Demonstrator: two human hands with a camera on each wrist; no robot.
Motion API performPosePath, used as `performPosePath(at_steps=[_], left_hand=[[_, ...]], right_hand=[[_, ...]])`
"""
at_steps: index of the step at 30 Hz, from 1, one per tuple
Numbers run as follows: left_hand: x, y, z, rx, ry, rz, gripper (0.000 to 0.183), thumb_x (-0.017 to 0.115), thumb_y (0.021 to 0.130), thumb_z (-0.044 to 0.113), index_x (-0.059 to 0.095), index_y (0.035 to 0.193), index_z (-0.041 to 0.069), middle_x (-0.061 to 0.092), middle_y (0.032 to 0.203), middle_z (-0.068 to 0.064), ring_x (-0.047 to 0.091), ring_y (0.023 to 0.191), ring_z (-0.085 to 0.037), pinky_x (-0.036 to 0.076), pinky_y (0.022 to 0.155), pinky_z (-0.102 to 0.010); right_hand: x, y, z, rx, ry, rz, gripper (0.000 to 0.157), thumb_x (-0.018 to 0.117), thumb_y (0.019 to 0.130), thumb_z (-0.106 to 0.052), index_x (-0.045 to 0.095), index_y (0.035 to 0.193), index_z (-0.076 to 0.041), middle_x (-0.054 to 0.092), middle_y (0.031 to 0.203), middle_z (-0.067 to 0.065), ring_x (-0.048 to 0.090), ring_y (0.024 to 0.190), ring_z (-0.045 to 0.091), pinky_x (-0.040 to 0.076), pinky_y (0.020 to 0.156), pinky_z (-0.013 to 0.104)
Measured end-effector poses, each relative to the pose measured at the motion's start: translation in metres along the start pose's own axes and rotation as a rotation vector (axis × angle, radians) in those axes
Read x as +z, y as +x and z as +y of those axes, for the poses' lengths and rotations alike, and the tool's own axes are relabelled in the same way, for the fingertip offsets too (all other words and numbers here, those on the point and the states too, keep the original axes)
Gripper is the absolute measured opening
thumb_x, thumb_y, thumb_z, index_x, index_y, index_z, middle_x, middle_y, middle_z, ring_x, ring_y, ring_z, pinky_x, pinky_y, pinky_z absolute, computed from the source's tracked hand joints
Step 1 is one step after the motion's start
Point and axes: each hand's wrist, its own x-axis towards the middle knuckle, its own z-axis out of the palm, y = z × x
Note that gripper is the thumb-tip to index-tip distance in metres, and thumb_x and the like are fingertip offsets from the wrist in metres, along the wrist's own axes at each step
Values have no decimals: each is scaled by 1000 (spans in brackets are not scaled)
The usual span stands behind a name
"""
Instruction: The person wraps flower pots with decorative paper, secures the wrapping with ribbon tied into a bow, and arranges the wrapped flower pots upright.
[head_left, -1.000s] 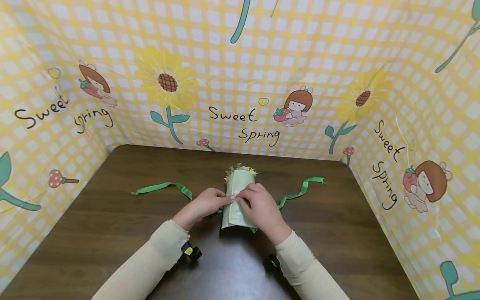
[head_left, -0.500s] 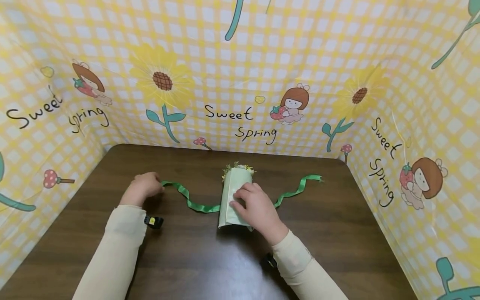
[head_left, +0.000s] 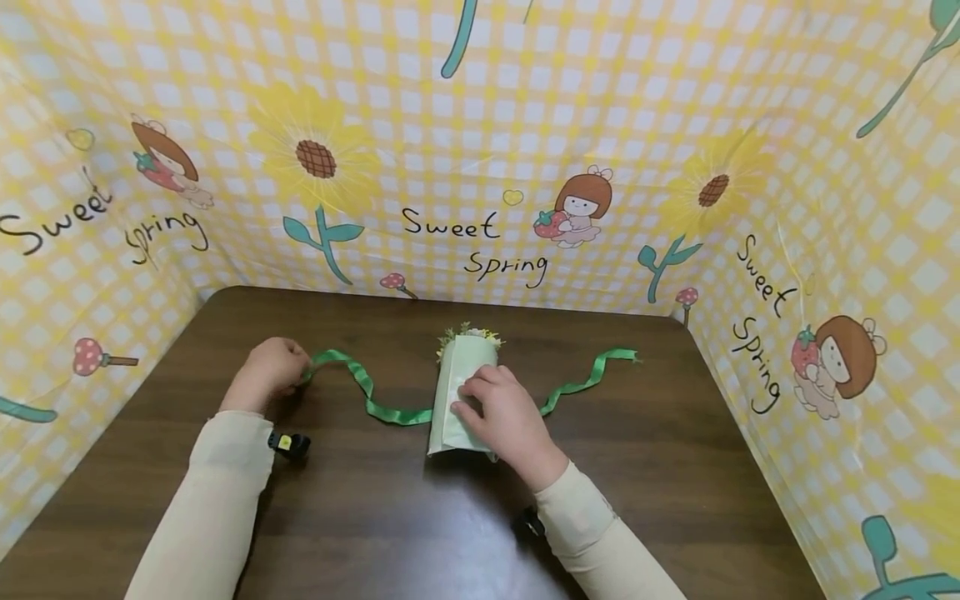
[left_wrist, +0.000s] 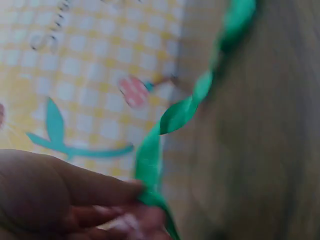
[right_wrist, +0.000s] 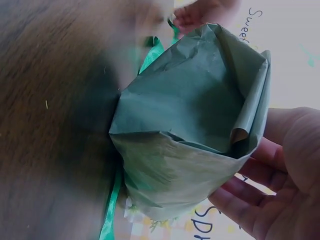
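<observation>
Crossing the tabletop [head_left: 375,517], the green satin ribbon [head_left: 397,415] is pinched toward the left edge by the left hand [head_left: 274,367], while the paper-wrapped bouquet [head_left: 453,425], midway between side edges, is touched by the relaxed right hand [head_left: 508,417].

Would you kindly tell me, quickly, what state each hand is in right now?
Left hand: closed, pinching the green ribbon.
Right hand: open, resting on the pale green paper wrap.
</observation>
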Motion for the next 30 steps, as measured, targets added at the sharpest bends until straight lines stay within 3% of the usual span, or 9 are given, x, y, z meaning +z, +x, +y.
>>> performPosePath(at_steps=[5,10,14,17,19,22,24,28,30], left_hand=[[-7,-9,49,130,-86,187,30,53,103,28,69,111,4,70,99,-14,64,80,-25,51,66,-35],[-9,-23,138,266,-149,222,30,59,102,32,72,110,6,71,96,-12,61,78,-22,51,66,-33],[16,-41,218,394,-434,88,23,61,104,25,69,112,6,70,96,-12,65,79,-22,57,70,-35],[49,-55,265,549,-538,-131,20,62,104,22,68,116,7,71,101,-12,70,84,-25,60,74,-38],[72,-65,285,650,-485,-326,23,61,104,21,67,123,8,73,107,-12,72,89,-25,61,76,-39],[101,-81,296,797,-297,-526,26,60,105,18,67,128,10,75,112,-6,73,92,-18,60,79,-34],[113,-89,292,881,-176,-519,25,60,105,16,68,128,11,75,115,-3,71,95,-10,58,83,-28],[120,-95,266,966,-22,-221,19,64,102,14,72,120,13,73,114,1,66,100,-5,54,89,-24],[118,-95,246,923,12,-49,15,64,101,11,72,113,14,71,110,2,65,100,-8,54,89,-28]], right_hand=[[1,0,-2,-13,-23,7,22,75,95,-33,78,105,-14,66,101,-5,57,94,17,52,86,29],[3,0,-3,-19,-34,17,22,75,95,-33,78,105,-13,67,102,-5,57,95,17,53,86,29],[4,1,-2,-32,-39,32,23,75,95,-34,78,105,-14,67,102,-5,58,94,17,53,85,29],[5,1,-1,-52,-35,58,20,75,95,-32,78,102,-13,67,101,-4,59,95,19,53,87,31],[6,1,0,-73,-36,89,16,76,94,-29,75,93,-13,67,94,-2,61,91,20,53,86,34],[9,-3,0,-99,-64,154,15,77,91,-23,69,83,-13,66,84,1,62,85,20,52,82,35],[11,-5,0,-136,-157,202,18,78,87,-17,64,77,-13,63,78,2,60,80,20,50,77,34],[12,-6,0,-219,-375,268,12,77,81,-9,66,78,-7,63,81,5,59,81,23,50,78,36],[11,-4,0,-197,-315,247,11,78,81,-9,69,85,-6,66,86,4,61,85,22,51,81,34]])
